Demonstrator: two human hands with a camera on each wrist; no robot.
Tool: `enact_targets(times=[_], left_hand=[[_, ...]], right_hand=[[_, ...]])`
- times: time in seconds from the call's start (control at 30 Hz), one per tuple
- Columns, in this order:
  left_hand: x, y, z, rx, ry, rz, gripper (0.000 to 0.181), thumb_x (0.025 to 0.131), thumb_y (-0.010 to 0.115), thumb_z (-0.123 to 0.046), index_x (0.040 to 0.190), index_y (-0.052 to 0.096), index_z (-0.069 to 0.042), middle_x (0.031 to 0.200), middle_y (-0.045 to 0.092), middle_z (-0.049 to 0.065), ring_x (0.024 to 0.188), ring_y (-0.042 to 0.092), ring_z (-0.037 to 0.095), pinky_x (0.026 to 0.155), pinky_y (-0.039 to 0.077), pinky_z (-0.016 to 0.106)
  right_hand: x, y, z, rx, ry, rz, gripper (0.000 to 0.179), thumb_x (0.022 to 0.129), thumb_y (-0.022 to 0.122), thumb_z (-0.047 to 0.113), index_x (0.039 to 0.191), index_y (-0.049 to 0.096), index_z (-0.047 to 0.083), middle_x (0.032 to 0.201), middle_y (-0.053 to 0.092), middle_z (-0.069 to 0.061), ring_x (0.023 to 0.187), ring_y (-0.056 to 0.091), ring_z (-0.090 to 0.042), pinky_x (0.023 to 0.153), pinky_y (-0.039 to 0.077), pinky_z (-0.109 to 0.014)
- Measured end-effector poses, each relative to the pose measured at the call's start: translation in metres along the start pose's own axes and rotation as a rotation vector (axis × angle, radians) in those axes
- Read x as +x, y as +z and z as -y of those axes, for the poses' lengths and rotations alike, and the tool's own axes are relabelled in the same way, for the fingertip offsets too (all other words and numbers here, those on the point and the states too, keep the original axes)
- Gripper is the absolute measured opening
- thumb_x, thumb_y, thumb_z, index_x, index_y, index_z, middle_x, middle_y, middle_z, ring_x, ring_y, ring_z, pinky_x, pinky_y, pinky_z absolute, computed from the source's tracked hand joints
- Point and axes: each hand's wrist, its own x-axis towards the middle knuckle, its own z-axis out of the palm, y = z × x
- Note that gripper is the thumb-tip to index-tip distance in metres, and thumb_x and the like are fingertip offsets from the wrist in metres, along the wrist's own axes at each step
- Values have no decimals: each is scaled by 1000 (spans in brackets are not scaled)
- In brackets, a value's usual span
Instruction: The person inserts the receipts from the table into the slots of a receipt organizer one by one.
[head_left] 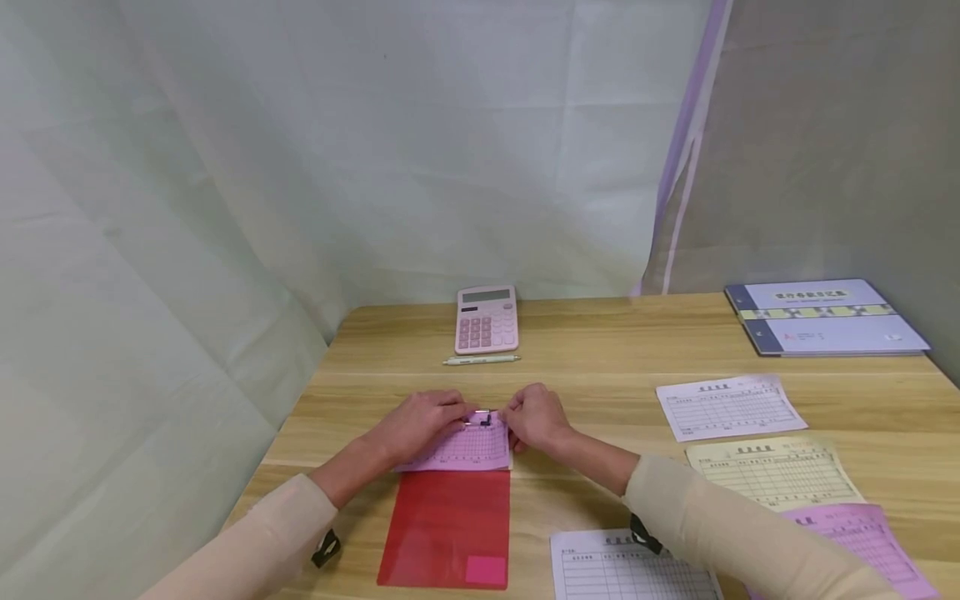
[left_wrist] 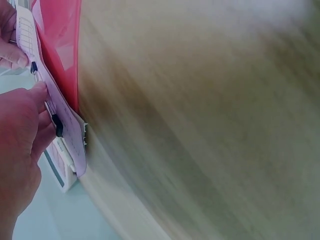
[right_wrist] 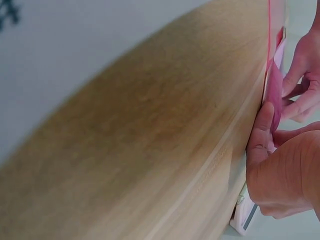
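Note:
A red folder [head_left: 446, 529] lies on the table in the head view, with a pink printed form [head_left: 468, 454] over its upper part. A paler sheet edge shows beneath the form. Across the form's top runs a metal clip [head_left: 480, 419] with black end pieces [left_wrist: 57, 125]. My left hand [head_left: 423, 423] lies over the form's left side, its fingertips holding the clip's bar. My right hand [head_left: 536, 415] pinches the form's upper right corner between thumb and fingers, as the right wrist view also shows. The undersides of both hands are partly hidden.
Beyond the hands lie a pen [head_left: 480, 360] and a pink calculator [head_left: 486, 321]. White [head_left: 731, 407], yellow [head_left: 776, 472] and pink [head_left: 873, 542] forms lie to the right, another white form [head_left: 630, 567] near the right forearm. A ledger book [head_left: 828, 317] sits back right.

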Motion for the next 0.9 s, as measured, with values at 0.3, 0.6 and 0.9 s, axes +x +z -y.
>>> enact_targets(times=[0.3,0.6,0.9], left_hand=[[-1,2,1,39,27,-14,33,103,72,-14,136,73,-13,115,71,3,105,71,19,92,59,36],[-1,2,1,26,6,6,34,102,74,-15,136,74,-13,117,71,2,107,70,18,93,59,36],[1,1,4,-88,-86,33,32,102,75,-22,133,76,-18,109,70,-7,93,64,8,86,58,29]], right_hand=[[0,0,0,-3,16,-10,18,99,73,4,82,73,-2,55,66,-6,44,64,-15,47,55,-29],[0,-1,0,23,20,7,16,100,72,3,85,73,-4,58,67,-7,47,65,-16,49,56,-29],[4,-25,4,222,109,126,11,101,68,0,99,73,-10,81,73,-17,60,67,-18,59,60,-32]])
